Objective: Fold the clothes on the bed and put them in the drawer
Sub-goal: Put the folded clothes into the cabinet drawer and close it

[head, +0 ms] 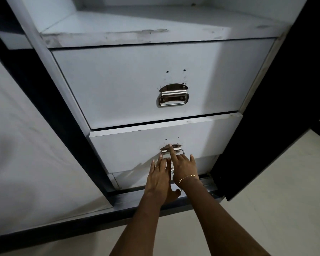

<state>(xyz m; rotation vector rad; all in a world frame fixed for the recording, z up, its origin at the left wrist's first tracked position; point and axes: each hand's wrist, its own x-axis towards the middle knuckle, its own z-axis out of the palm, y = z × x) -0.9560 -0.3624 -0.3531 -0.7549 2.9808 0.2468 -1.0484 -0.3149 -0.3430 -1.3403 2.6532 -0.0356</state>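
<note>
Two bare forearms reach up from the bottom edge over the pale floor (266, 182), and both hands are on the front of the lower drawer (129, 150). Left hand (160, 177) lies flat against the panel, fingers straight and close together, a ring on one finger, fingertips just beside the metal handle (172, 151). Right hand (182, 166), a thin gold bracelet (187, 177) at the wrist, is spread open with its fingers extended; one straight finger lies up across the handle's plate, touching it, and nothing is gripped. That lower drawer sticks out a little from the cabinet frame, its top edge catching light, a dark gap above it. Below it runs a low plinth and a metal track along the wardrobe's base. Further up, the upper drawer (118, 84) sits flush, its own drop handle (173, 97) hanging down, with small screw holes and scuffs above the plate. Above that, a bare white shelf (129, 26) with a chipped, worn front edge. A dark open door (277, 108) stands at the right, a pale panel (17, 145) at the left with a dark upright between. No clothes show anywhere in view, so I cannot tell where they are.
</note>
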